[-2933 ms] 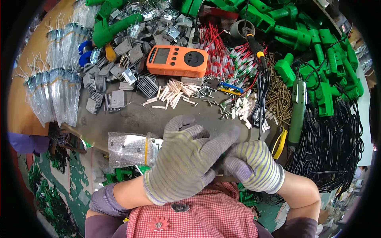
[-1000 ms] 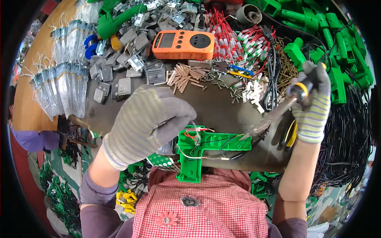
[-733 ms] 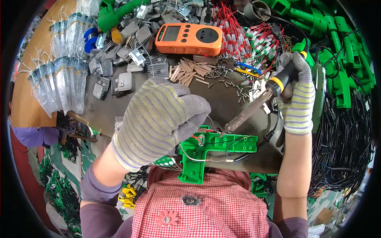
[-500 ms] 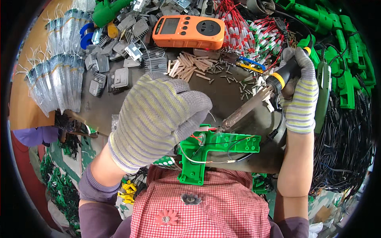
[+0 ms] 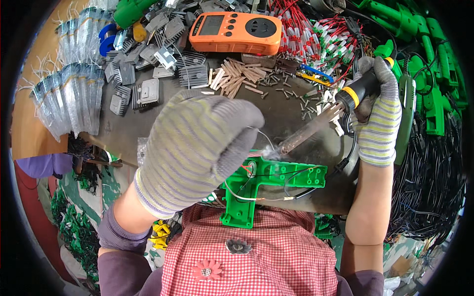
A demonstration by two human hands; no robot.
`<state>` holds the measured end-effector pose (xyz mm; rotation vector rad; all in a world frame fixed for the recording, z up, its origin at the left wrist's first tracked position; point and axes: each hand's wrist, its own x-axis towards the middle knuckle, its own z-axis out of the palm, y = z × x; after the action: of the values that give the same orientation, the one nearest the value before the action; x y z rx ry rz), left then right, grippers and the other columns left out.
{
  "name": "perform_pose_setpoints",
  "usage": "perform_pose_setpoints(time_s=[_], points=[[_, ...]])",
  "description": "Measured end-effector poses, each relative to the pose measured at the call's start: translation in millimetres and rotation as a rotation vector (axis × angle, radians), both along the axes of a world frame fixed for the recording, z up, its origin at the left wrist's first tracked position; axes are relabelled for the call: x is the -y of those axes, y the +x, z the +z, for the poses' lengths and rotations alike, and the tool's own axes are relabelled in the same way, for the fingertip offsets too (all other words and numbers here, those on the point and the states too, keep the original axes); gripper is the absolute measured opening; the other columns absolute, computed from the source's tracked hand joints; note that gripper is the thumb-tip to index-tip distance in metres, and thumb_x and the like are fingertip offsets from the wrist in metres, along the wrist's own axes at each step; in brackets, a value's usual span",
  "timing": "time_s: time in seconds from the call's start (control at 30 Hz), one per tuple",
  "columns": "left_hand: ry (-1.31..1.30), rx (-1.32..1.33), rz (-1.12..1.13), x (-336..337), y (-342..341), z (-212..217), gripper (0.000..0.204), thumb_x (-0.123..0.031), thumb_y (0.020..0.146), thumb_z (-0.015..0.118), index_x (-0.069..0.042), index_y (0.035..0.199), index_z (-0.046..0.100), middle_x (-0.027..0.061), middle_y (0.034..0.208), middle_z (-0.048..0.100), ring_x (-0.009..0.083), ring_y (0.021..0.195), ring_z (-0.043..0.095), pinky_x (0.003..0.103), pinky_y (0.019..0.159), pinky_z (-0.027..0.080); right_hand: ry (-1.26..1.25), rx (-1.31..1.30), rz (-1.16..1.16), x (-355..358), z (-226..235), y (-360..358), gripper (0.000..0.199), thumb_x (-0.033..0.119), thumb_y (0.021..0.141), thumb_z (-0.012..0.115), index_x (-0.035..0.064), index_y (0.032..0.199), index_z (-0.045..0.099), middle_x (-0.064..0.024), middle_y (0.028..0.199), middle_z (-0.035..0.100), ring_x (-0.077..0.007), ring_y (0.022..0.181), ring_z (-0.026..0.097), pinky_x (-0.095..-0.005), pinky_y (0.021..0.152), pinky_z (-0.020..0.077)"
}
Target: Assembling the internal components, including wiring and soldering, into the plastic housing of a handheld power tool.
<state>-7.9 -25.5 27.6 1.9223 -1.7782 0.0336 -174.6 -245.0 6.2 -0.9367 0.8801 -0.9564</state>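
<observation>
My left hand (image 5: 197,143), in a striped grey and yellow glove, is closed in a pinch on a thin solder wire (image 5: 268,137). The wire curves from the fingertips toward the tip of a soldering iron (image 5: 314,127), where whitish smoke (image 5: 270,153) rises. My gloved right hand (image 5: 382,106) grips the iron's black and yellow handle. Just below the tip lies an open green plastic housing (image 5: 240,202), shaped like a T, with red, white and black wires inside. The left hand covers the housing's left part, so the exact contact spot is hidden.
Beyond my hands lie an orange meter (image 5: 236,33), grey heat sinks (image 5: 146,92), pale strips (image 5: 232,79), screws and red-wired parts (image 5: 301,39). Bundled clear sleeves (image 5: 66,101) sit at left. Green housings (image 5: 434,106) and black cables (image 5: 419,192) crowd the right.
Smoke has thickened at the iron's tip. The solder wire now reaches toward the tip, and my left fingers have tilted. The iron and right hand have shifted slightly right.
</observation>
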Motion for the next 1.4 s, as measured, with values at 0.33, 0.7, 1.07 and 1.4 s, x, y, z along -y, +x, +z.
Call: perform_pose_setpoints(time_s=[0.33,0.7,1.07,1.4], points=[[-0.184,-0.405,0.371,-62,-25,3,0.019,-0.003,0.074,0.078,-0.009,0.089,0.069,0.0049,0.080,0.064,0.0171,0.067,0.060,0.030,0.067,0.049,-0.071,0.105,-0.144,13,17,-43,0.033,0.037,0.094,0.068,0.0051,0.104,0.066,-0.0032,0.074,0.062,-0.0153,0.064,0.061,-0.0287,0.056,0.0527],[-0.145,-0.159,0.067,-48,-40,2,0.029,0.000,0.063,0.083,-0.009,0.088,0.070,0.0031,0.075,0.053,0.0258,0.072,0.053,0.039,0.070,0.045,-0.119,-0.060,0.128,-48,6,-28,0.032,0.042,0.094,0.065,0.0096,0.091,0.067,0.0037,0.066,0.054,-0.0006,0.044,0.039,-0.0177,0.040,0.0250],[-0.116,-0.140,0.057,-42,-41,2,0.031,0.000,0.062,0.083,-0.009,0.088,0.069,0.0037,0.078,0.056,0.0270,0.074,0.054,0.039,0.070,0.047,-0.106,-0.048,0.072,-50,2,-21,0.031,0.040,0.094,0.065,0.0089,0.093,0.067,0.0051,0.065,0.053,-0.0004,0.044,0.038,-0.0175,0.041,0.0251],[-0.078,-0.119,0.062,-43,-43,1,0.030,-0.002,0.062,0.084,-0.010,0.087,0.069,0.0031,0.077,0.056,0.0266,0.074,0.054,0.038,0.069,0.046,-0.117,-0.091,0.047,-51,4,-22,0.032,0.041,0.094,0.064,0.0088,0.092,0.067,0.0047,0.062,0.052,-0.0010,0.043,0.039,-0.0176,0.041,0.0253]])
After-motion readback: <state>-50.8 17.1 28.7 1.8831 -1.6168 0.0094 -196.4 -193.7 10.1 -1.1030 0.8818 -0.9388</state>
